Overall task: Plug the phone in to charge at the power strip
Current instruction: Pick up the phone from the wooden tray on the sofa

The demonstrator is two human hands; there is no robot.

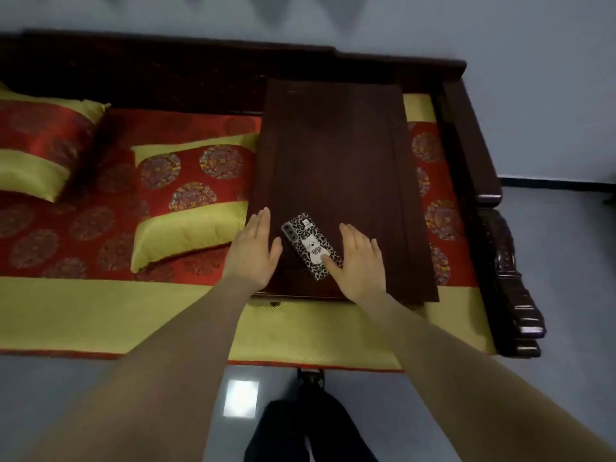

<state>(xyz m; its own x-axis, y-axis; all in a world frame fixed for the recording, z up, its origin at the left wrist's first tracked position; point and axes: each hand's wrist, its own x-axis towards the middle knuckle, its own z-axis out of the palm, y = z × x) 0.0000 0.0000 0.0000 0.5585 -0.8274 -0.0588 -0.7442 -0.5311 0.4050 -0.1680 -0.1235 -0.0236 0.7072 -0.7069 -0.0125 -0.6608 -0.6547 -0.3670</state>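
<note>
A phone (308,243) in a leopard-print case with a white bear figure lies face down on the near end of a small dark wooden table (336,155). My left hand (255,253) hovers flat and open just left of the phone, over the table's left edge. My right hand (358,263) is spread open to the phone's right, its thumb resting on the phone's lower end. No power strip or charging cable is in view.
The small table stands on a dark wooden bench (493,248) with a red and yellow-green cushion (100,308). Two matching pillows (190,201) (40,145) lie to the left. Grey floor (100,388) and my dark trousers (300,428) are below.
</note>
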